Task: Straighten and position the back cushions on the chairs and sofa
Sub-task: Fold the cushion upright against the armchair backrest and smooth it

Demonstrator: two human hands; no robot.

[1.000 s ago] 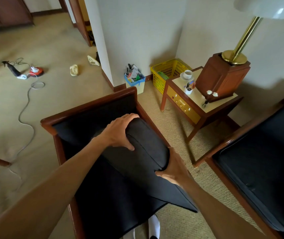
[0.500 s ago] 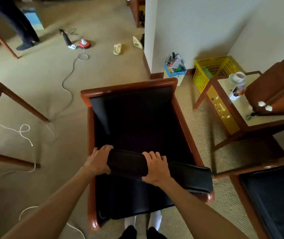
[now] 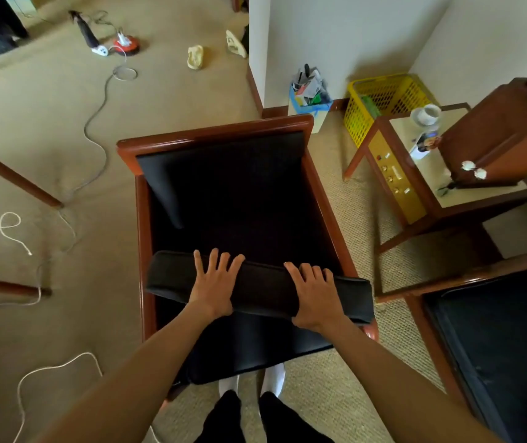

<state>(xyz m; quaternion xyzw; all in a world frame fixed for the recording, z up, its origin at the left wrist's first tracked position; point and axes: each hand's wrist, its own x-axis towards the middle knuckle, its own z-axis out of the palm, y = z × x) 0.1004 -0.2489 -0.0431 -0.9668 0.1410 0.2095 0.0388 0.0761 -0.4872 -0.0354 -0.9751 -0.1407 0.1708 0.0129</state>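
Observation:
A long black back cushion (image 3: 262, 289) lies crosswise over the near end of a wooden-framed armchair (image 3: 214, 132) with black upholstery. Its ends reach past both armrests. My left hand (image 3: 214, 282) lies over the cushion's top left of its middle, fingers spread across the far edge. To the right of the middle, my right hand (image 3: 315, 298) grips it with fingers curled over the top. A second dark-cushioned seat (image 3: 495, 340) with a wooden frame shows at the lower right.
A side table (image 3: 422, 199) with a cup (image 3: 426, 114) and a wooden lamp base (image 3: 505, 135) stands right of the chair. A yellow basket (image 3: 383, 97) and a small bin (image 3: 308, 97) stand by the wall. Cables (image 3: 96, 100) trail over the carpet at left, near wooden table legs (image 3: 12, 177).
The cushion has gone from tilted up on the seat to lying level across the chair's near end. Both hands have shifted right along it, and my left hand's fingers have spread.

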